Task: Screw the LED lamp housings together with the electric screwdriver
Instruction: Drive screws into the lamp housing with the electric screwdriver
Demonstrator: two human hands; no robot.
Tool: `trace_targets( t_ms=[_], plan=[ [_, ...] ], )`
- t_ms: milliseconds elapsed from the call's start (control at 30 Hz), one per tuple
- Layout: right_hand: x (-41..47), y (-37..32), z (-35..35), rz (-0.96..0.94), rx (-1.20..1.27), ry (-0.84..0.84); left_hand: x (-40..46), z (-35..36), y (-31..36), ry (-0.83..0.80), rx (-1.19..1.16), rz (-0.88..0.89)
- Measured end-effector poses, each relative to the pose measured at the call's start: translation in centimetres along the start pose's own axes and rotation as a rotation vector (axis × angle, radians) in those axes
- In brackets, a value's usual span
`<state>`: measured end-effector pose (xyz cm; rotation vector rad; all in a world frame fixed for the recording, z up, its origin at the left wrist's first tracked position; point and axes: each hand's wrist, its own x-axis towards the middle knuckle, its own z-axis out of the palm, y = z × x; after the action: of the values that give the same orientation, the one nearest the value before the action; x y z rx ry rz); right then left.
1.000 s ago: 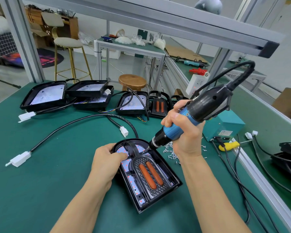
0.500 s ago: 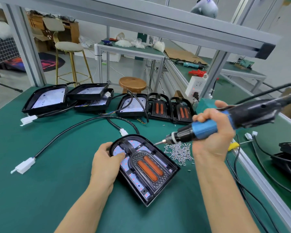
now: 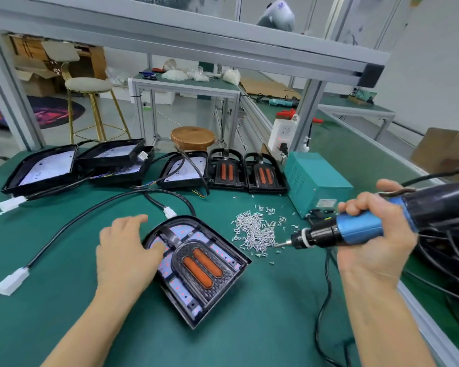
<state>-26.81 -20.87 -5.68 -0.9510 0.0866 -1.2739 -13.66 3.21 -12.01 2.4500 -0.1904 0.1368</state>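
Clearly the lamp housing point(image 3: 196, 266), lying flat on the table point(image 3: 51, 300) just left of the screw pile point(image 3: 257, 230), looks rigid, light and slippery, so my left hand point(image 3: 125, 258) rests loose-fingered on its curved end while my right hand point(image 3: 376, 234) grips the electric screwdriver point(image 3: 355, 230).

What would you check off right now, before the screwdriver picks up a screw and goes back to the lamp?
1. Right hand grips the electric screwdriver: ok.
2. Bit tip at the screw pile: ok.
3. Screw seated on the bit: cannot tell, too small.
4. Left hand steadying the lamp housing: ok, it rests on the rounded end, fingers relaxed.
5. Housing flat on the green mat: ok.
6. Black cable out of the way: ok, it lies behind the housing.
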Motion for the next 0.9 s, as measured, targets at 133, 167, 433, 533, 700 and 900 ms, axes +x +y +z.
trace_targets(
  t_ms=[133,167,433,533,700,900],
  plan=[
    [-0.1,-0.7,-0.5,-0.028,-0.012,0.019,1.1,0.4,5.4,0.053,-0.11,0.339],
    [-0.2,-0.8,-0.5,-0.032,-0.013,0.024,1.6,1.1,7.0,-0.043,-0.095,0.402],
    [-0.6,-1.2,-1.3,-0.034,-0.059,0.016,4.7,8.2,12.1,-0.502,0.41,0.566],
    [-0.6,-1.3,-1.7,-0.035,-0.072,0.009,5.0,9.0,11.9,-0.522,0.48,0.566],
    [-0.7,-1.2,-2.0,-0.03,-0.069,0.023,4.6,9.6,12.0,-0.468,0.536,0.601],
    [-1.0,-1.2,-1.7,-0.023,-0.07,0.02,4.3,9.8,11.9,-0.494,0.592,0.628]
  ],
)
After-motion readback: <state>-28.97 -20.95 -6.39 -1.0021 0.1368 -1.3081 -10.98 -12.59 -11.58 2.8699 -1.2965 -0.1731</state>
